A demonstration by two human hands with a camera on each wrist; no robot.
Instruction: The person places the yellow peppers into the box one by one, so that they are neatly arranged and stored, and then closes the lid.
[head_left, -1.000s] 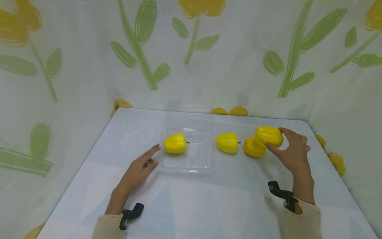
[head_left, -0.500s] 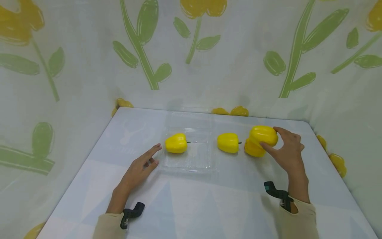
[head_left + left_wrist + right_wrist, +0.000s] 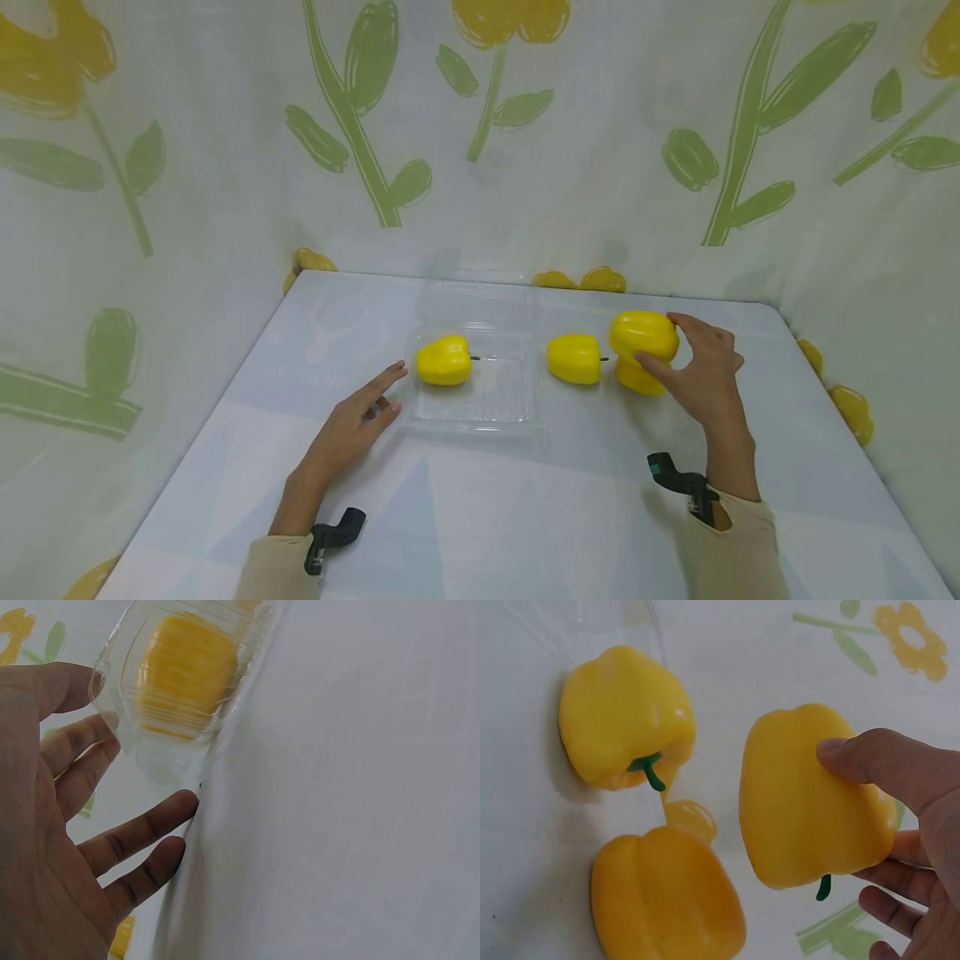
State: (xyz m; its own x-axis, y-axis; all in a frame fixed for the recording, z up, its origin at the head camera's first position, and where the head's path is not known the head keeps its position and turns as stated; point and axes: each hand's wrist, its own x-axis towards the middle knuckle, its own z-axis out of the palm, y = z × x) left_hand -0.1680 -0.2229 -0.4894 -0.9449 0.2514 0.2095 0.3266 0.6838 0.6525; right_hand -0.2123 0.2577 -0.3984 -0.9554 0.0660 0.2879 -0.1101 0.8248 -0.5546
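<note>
My right hand (image 3: 705, 371) pinches a yellow bell pepper (image 3: 642, 335) between thumb and fingers, raised off the table. In the right wrist view its green stem (image 3: 823, 888) points down. In the head view it partly covers another yellow pepper (image 3: 637, 379) lying on the table. A further pepper (image 3: 573, 359) lies left of that one. One more yellow pepper (image 3: 444, 361) sits inside the left part of a clear plastic container (image 3: 480, 417). My left hand (image 3: 348, 429) rests at the container's left edge, fingers extended; the left wrist view shows thumb and fingertips against the clear wall (image 3: 112, 682).
The container's clear lid (image 3: 476, 300) is folded back toward the far table edge. A white table (image 3: 487, 517) with pale blue shapes carries everything. Curtains (image 3: 585, 192) printed with flowers and leaves rise behind and at both sides.
My right hand has carried its pepper leftward, over the pepper lying below it. The left hand and the container have stayed almost in place.
</note>
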